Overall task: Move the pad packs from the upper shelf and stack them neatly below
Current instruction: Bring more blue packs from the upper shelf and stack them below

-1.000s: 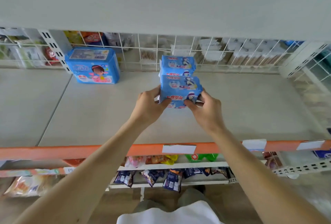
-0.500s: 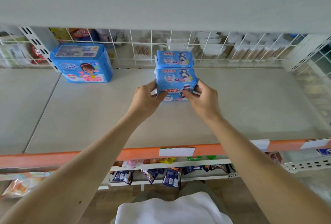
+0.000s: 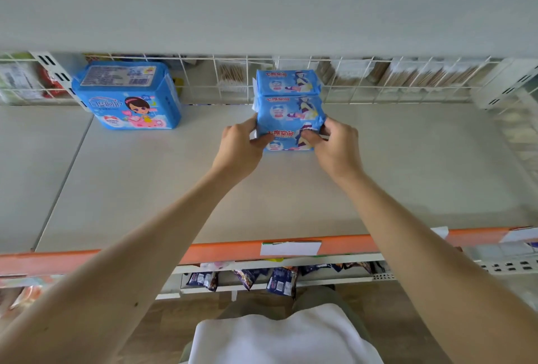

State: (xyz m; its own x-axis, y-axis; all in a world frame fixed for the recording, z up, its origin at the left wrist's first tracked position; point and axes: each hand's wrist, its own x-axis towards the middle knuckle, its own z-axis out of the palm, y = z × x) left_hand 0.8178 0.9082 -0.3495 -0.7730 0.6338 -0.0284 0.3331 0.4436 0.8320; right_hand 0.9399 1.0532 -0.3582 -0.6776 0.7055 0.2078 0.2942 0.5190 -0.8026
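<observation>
**Both hands on the pad stack**

I look down on a pale grey shelf with an orange front edge, a white wire grid at its back and another shelf board overhead. Snack bags hang on a lower rail at 6 o'clock.

The stack of small blue packs stands near the grid at 12 o'clock. My left hand grips its bottom at 9 o'clock, my right hand at 3 o'clock, thumbs across the front. A bigger pack stands well apart at 10 o'clock.

Since a second ago the stack has moved further back and now looks set on the shelf.
</observation>
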